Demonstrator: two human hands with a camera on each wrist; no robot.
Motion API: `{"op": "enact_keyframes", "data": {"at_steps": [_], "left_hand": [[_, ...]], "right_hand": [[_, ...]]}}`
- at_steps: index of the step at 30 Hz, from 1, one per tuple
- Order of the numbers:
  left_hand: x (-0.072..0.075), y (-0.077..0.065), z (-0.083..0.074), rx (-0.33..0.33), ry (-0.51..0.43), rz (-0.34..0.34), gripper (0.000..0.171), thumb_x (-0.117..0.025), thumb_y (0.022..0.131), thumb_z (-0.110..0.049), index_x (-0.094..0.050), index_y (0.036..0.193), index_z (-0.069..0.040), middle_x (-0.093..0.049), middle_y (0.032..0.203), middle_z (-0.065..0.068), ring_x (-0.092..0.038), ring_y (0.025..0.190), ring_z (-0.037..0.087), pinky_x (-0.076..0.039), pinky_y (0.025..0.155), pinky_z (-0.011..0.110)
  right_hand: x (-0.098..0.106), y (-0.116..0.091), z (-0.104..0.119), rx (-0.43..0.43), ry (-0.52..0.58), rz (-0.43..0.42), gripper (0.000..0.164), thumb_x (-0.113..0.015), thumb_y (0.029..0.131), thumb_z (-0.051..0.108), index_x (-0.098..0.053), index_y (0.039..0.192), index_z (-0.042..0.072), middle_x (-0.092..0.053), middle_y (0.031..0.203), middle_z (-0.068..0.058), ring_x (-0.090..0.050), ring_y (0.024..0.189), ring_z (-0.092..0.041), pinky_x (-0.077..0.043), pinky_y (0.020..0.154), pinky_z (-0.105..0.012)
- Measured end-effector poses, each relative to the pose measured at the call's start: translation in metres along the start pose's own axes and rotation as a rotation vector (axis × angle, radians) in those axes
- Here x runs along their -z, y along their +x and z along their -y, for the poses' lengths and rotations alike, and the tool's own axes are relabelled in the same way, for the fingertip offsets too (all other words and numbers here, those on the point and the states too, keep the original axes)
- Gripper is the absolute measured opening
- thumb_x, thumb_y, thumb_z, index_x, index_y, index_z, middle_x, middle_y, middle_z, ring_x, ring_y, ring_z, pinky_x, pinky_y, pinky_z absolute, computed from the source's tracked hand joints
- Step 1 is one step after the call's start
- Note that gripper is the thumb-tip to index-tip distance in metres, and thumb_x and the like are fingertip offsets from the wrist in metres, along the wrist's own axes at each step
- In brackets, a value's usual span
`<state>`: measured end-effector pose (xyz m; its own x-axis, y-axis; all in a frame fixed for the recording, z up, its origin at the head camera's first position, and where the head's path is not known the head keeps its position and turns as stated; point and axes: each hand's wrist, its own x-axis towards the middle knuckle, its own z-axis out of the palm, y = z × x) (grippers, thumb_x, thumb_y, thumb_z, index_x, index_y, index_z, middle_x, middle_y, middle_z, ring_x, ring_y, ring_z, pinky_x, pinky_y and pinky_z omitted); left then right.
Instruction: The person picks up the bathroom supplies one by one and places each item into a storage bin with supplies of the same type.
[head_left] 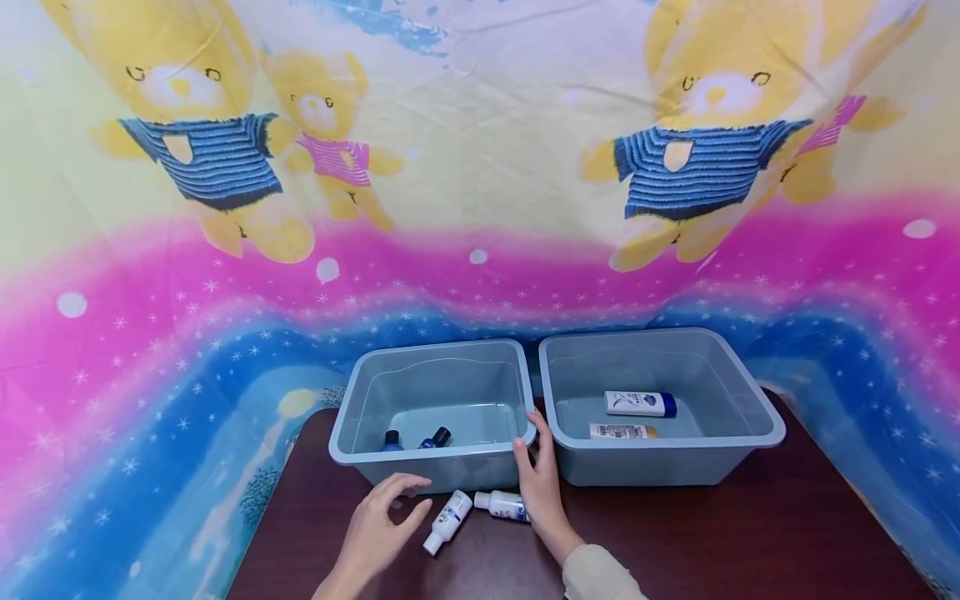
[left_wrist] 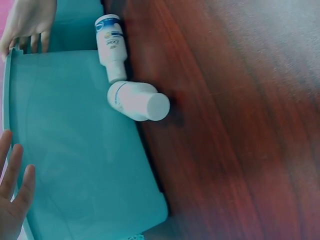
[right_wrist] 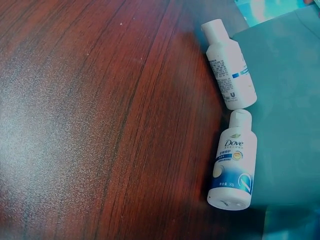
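My left hand (head_left: 378, 521) hovers near the front wall of the left grey bin (head_left: 442, 450), fingers loosely spread and holding nothing. With its fingers stretched, my right hand (head_left: 543, 487) touches that bin's rim at the right front corner. Between the hands, two small white bottles lie on the table: a plain-capped bottle (head_left: 448, 521) at an angle and a Dove bottle (right_wrist: 232, 165) beside it, close to the bin wall. Inside the left bin are two dark-capped items (head_left: 435, 438), mostly hidden by the front wall.
A second grey bin (head_left: 667, 462) stands to the right, holding a white bottle with a blue cap (head_left: 640, 404) and a partly hidden tan-capped item (head_left: 622, 431). Both bins sit on a dark brown table (head_left: 712, 542). Behind hangs a bear-print cloth (head_left: 480, 167).
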<state>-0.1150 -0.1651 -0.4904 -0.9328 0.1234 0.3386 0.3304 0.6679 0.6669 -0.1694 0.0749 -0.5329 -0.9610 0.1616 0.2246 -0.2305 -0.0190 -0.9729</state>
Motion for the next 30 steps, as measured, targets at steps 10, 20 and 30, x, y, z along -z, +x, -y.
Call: {"op": "enact_keyframes", "data": {"at_steps": [10, 20, 30], "left_hand": [[-0.012, -0.007, 0.011, 0.04, 0.001, 0.028, 0.028, -0.08, 0.084, -0.018, -0.07, 0.105, -0.035, -0.064, 0.099, -0.019, -0.062, 0.089, 0.011, -0.053, 0.074, 0.028], [-0.026, -0.013, 0.023, 0.074, 0.021, 0.078, 0.025, -0.078, 0.086, -0.02, -0.07, 0.107, -0.032, -0.065, 0.104, -0.017, -0.06, 0.092, 0.004, -0.054, 0.077, 0.031], [-0.035, -0.015, 0.035, 0.093, 0.041, 0.091, 0.026, -0.08, 0.085, -0.023, -0.072, 0.11, -0.026, -0.065, 0.106, -0.014, -0.061, 0.094, 0.009, -0.053, 0.076, 0.033]], "right_hand": [[-0.002, -0.001, 0.0, -0.003, -0.007, -0.003, 0.047, -0.048, 0.106, 0.015, -0.034, 0.15, 0.016, -0.019, 0.162, -0.008, -0.019, 0.146, -0.026, -0.022, 0.114, -0.056], [-0.002, -0.002, 0.002, 0.007, -0.012, -0.002, 0.047, -0.047, 0.106, 0.018, -0.034, 0.151, 0.018, -0.019, 0.162, -0.005, -0.018, 0.147, -0.025, -0.021, 0.114, -0.058], [-0.002, -0.002, 0.002, 0.006, -0.018, 0.002, 0.047, -0.047, 0.106, 0.019, -0.033, 0.151, 0.018, -0.019, 0.162, -0.005, -0.018, 0.147, -0.025, -0.021, 0.114, -0.058]]}}
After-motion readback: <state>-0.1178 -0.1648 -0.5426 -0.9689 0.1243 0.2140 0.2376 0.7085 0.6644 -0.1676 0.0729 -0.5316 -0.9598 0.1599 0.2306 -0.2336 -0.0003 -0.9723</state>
